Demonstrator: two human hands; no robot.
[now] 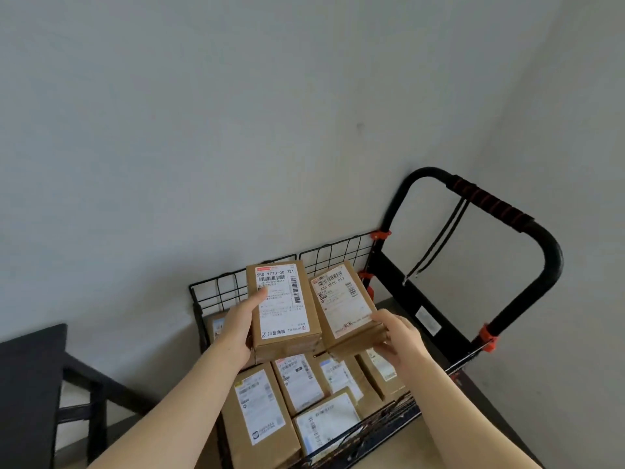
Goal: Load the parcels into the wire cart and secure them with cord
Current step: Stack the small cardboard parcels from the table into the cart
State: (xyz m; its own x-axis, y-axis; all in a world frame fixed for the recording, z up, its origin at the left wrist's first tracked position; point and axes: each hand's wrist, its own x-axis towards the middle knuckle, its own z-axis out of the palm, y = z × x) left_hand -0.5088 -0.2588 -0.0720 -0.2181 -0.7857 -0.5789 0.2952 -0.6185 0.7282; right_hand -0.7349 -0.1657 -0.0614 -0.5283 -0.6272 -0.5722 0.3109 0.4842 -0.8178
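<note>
Nearest, at six o'clock, parcels [260, 411] already line the cart [220, 289]. Above them my left hand [236, 330] grips one box [284, 306] by its long side, thumb on the label. My right hand [399, 336] clasps a second box [348, 306] at its near end. Both seem light, stiff cardboard, probably slick on the labels, so edges hold best. At two o'clock the cord [436, 242] hangs from the handle [490, 204].
</note>
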